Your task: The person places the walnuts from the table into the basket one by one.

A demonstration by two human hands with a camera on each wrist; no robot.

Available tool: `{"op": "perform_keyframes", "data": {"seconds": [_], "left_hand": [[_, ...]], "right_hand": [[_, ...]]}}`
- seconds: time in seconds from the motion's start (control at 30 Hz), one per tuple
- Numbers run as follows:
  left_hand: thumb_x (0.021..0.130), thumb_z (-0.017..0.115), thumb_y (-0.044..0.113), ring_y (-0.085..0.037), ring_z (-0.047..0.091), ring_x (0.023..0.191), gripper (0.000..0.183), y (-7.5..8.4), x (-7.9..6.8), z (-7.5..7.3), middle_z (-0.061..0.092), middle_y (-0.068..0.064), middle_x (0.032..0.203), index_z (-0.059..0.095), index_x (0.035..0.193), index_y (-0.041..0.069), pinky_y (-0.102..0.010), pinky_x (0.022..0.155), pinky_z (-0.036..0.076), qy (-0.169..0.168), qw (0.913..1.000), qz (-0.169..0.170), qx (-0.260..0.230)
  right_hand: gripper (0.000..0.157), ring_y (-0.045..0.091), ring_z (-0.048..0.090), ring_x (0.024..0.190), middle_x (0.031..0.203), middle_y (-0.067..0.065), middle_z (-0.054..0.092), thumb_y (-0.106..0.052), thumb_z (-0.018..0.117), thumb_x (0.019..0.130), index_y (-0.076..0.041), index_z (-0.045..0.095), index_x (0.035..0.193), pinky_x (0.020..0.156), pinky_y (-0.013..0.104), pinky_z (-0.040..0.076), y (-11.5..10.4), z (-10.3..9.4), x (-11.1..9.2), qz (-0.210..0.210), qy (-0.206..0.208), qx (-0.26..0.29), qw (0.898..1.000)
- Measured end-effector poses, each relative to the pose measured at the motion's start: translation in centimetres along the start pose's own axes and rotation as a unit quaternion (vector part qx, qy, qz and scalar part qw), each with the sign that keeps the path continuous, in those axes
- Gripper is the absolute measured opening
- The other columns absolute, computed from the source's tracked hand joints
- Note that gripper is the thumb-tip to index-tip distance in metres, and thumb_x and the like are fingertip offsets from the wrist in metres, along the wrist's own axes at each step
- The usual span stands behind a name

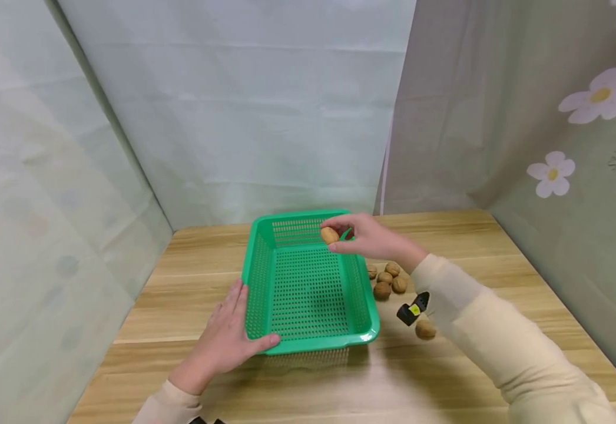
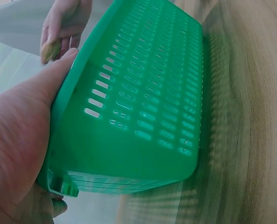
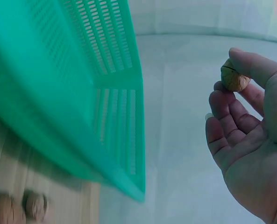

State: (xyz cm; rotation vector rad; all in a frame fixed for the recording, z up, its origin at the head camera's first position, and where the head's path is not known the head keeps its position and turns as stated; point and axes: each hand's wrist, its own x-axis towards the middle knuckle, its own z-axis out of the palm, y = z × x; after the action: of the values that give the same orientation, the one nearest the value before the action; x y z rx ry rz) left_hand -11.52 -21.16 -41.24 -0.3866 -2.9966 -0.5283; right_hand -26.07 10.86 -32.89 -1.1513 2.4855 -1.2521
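A green plastic basket (image 1: 308, 348) with slotted walls and a perforated bottom stands on the wooden table. At its near left corner rests my left hand (image 1: 227, 333), fingers straight along the left rim and thumb lying on the front rim. Over the basket's far right part, my right hand (image 1: 363, 237) pinches a walnut (image 1: 330, 235) between thumb and fingertips. The right wrist view shows this walnut (image 3: 235, 77) held up beside the basket wall, with the other fingers loosely bent below it. No walnuts show on the basket's bottom.
Several walnuts (image 1: 382, 290) lie in a group just right of the basket. One more walnut (image 1: 426, 330) sits nearer, beside the right forearm. Pale cloth curtains (image 1: 234, 118) enclose the table (image 1: 202, 259) at the back and sides.
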Motion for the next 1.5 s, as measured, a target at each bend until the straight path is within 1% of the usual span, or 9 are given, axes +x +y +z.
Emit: {"op": "perform_keyframes", "data": {"seconds": [0.13,0.3,0.43,0.63,0.77,0.87,1.0,1.23,1.5], "left_hand": [[0.074,0.064,0.072,-0.038,0.013,0.144,0.121,0.0,-0.2,0.0,0.004,-0.021,0.159,0.015,0.15,-0.009,-0.066,0.106,0.02,-0.002,1.0,0.0,-0.003],[0.075,0.064,0.072,-0.037,0.013,0.144,0.12,0.1,-0.3,-0.2,0.004,-0.019,0.159,0.015,0.15,-0.008,-0.067,0.105,0.022,-0.003,1.0,0.003,-0.001],[0.075,0.064,0.072,-0.036,0.012,0.144,0.12,0.2,-0.3,-0.3,0.003,-0.018,0.159,0.015,0.15,-0.008,-0.067,0.105,0.022,-0.004,1.0,0.005,0.001],[0.072,0.058,0.079,-0.038,0.013,0.144,0.124,0.6,-0.6,-0.4,0.003,-0.019,0.159,0.016,0.15,-0.008,-0.066,0.106,0.022,-0.006,1.0,0.0,0.002],[0.072,0.056,0.08,-0.037,0.013,0.144,0.125,0.8,-0.7,-0.3,0.002,-0.018,0.159,0.015,0.15,-0.007,-0.066,0.106,0.021,-0.007,1.0,0.0,0.002],[0.073,0.058,0.079,-0.037,0.012,0.144,0.124,1.0,-0.8,-0.3,0.003,-0.018,0.159,0.015,0.15,-0.008,-0.066,0.106,0.021,-0.008,1.0,0.002,0.001],[0.072,0.058,0.079,-0.036,0.012,0.144,0.124,1.3,-0.9,-0.4,0.003,-0.018,0.16,0.014,0.15,-0.007,-0.067,0.106,0.021,-0.01,1.0,-0.001,0.001],[0.072,0.058,0.08,-0.036,0.012,0.144,0.125,1.4,-0.9,-0.4,0.003,-0.017,0.16,0.014,0.151,-0.007,-0.066,0.107,0.02,-0.012,0.9999,-0.008,-0.003],[0.072,0.056,0.08,-0.036,0.011,0.145,0.125,1.2,-1.0,-0.3,0.002,-0.017,0.16,0.013,0.151,-0.007,-0.066,0.107,0.019,-0.013,0.9999,-0.005,-0.004]], "right_hand": [[0.047,0.013,0.058,0.097,0.109,-0.005,0.063,-0.025,0.069,0.09,-0.018,0.057,0.134,0.081,0.03,0.052,-0.6,1.3,2.1,0.023,-0.023,0.027,0.999],[0.047,0.012,0.058,0.1,0.112,-0.006,0.063,-0.026,0.069,0.09,-0.022,0.057,0.135,0.083,0.03,0.051,-0.7,3.0,4.3,0.037,-0.047,0.058,0.997],[0.047,0.012,0.057,0.101,0.112,-0.007,0.062,-0.026,0.069,0.09,-0.018,0.055,0.134,0.085,0.032,0.049,-0.2,4.4,5.7,0.039,-0.062,0.065,0.995],[0.038,0.016,0.057,0.103,0.112,-0.002,0.063,-0.02,0.071,0.089,-0.015,0.059,0.125,0.089,0.034,0.048,0.7,6.4,6.8,0.069,-0.08,0.113,0.988],[0.039,0.017,0.058,0.104,0.116,0.006,0.064,-0.013,0.071,0.089,-0.016,0.06,0.126,0.089,0.034,0.048,1.7,7.8,6.8,0.103,-0.094,0.154,0.978],[0.043,0.016,0.06,0.104,0.116,0.005,0.064,-0.014,0.072,0.088,-0.015,0.059,0.129,0.09,0.033,0.049,2.5,8.6,6.6,0.119,-0.106,0.164,0.974],[0.046,0.016,0.06,0.104,0.113,-0.001,0.064,-0.016,0.073,0.087,-0.013,0.06,0.13,0.089,0.032,0.049,3.0,9.0,6.6,0.12,-0.122,0.161,0.972],[0.048,0.013,0.06,0.103,0.111,-0.005,0.066,-0.014,0.074,0.086,-0.01,0.061,0.131,0.089,0.03,0.049,3.0,9.2,6.6,0.114,-0.152,0.128,0.974],[0.05,0.011,0.062,0.099,0.109,-0.005,0.067,-0.014,0.074,0.085,-0.007,0.06,0.132,0.086,0.028,0.05,2.9,10.1,7.1,0.11,-0.165,0.098,0.975]]}}
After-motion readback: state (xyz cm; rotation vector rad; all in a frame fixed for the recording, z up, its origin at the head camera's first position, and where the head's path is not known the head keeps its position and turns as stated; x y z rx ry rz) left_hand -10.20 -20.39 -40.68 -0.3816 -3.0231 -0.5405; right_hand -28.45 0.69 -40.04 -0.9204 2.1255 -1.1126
